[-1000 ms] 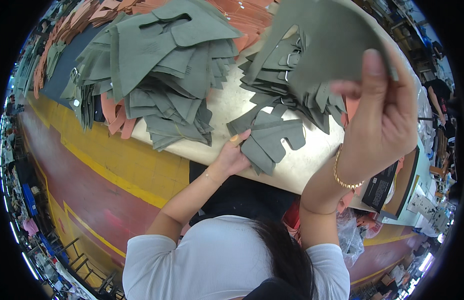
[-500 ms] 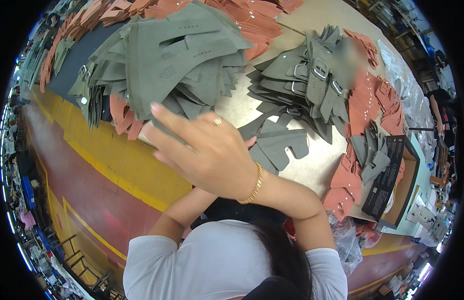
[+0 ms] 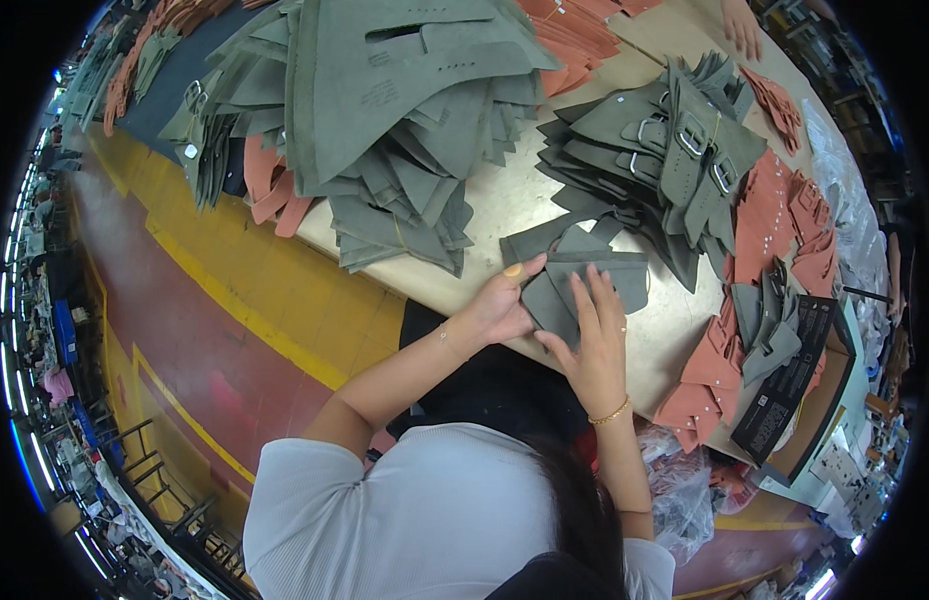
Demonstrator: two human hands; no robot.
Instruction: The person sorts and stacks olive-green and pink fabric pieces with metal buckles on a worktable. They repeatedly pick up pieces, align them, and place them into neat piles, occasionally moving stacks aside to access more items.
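A small stack of grey-green cut leather pieces (image 3: 585, 275) lies at the near edge of the beige worktable (image 3: 505, 205). My left hand (image 3: 500, 305) grips the stack's left edge, thumb on top. My right hand (image 3: 593, 340) rests flat on the pieces with its fingers spread, a gold bracelet at the wrist. A big heap of grey-green cut pieces (image 3: 385, 110) sits to the left. Another pile of grey-green pieces with metal buckles (image 3: 665, 150) lies just beyond my hands.
Rust-orange cut pieces lie at the right (image 3: 775, 220), near the table's front right edge (image 3: 700, 385) and at the back (image 3: 575, 35). A black box (image 3: 790, 385) holds grey pieces at the right. Another person's hand (image 3: 740, 25) rests at the far edge. Red-and-yellow floor (image 3: 215, 330) lies left.
My right hand, raised high with a grey piece a second ago, swept down across the view and now lies flat on the small stack. My left hand stayed at the stack's edge.
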